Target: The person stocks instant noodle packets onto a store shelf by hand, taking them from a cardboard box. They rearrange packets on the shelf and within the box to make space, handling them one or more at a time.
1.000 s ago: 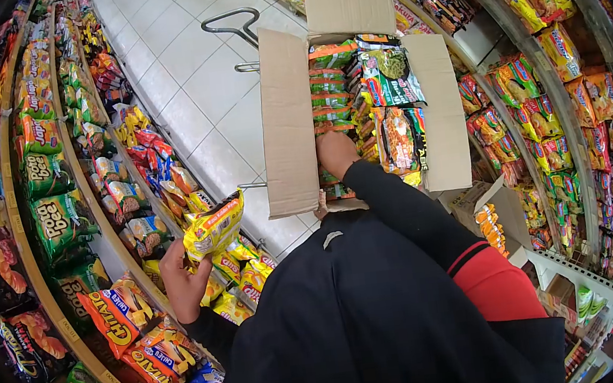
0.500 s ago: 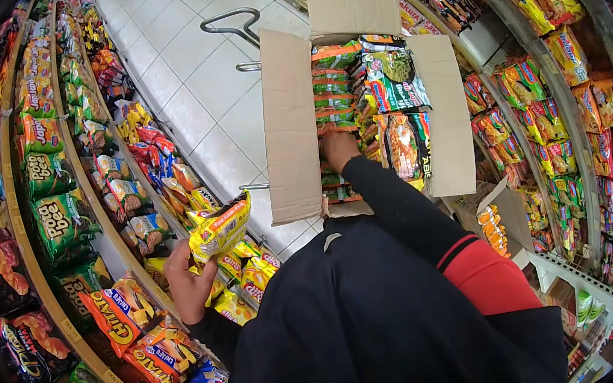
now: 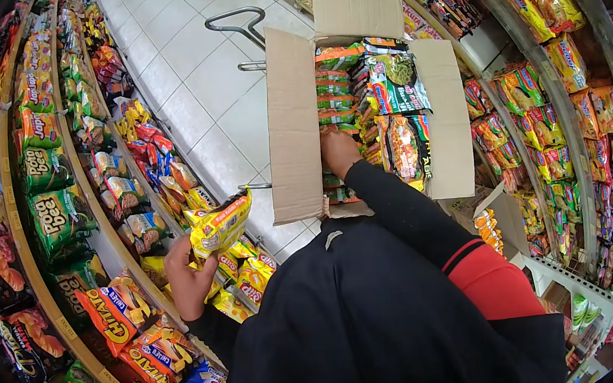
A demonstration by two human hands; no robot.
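My left hand (image 3: pixel 189 277) is closed on a yellow packet of instant noodles (image 3: pixel 221 225) with an orange edge, tilted above the snack shelf on the left. My right hand (image 3: pixel 340 151) reaches down into an open cardboard box (image 3: pixel 292 129), among the row of green and orange noodle packets (image 3: pixel 334 88) along its left side. Its fingertips are hidden between the packets. Beside that row lie more packs, among them a dark green noodle packet (image 3: pixel 398 82) and one with noodles pictured on it (image 3: pixel 400 147).
On the left, shelves hold green chip bags (image 3: pixel 59 212), orange chip bags (image 3: pixel 120 311) and yellow snack bags (image 3: pixel 256 277). Racks of noodle packets (image 3: pixel 541 127) curve along the right. Bent metal bars (image 3: pixel 241 19) stick out beside the box over the tiled floor (image 3: pixel 189 91). A smaller open carton (image 3: pixel 509 214) stands lower right.
The view has shifted slightly. My left hand still holds the yellow packet, and my right hand stays in the same part of the box.
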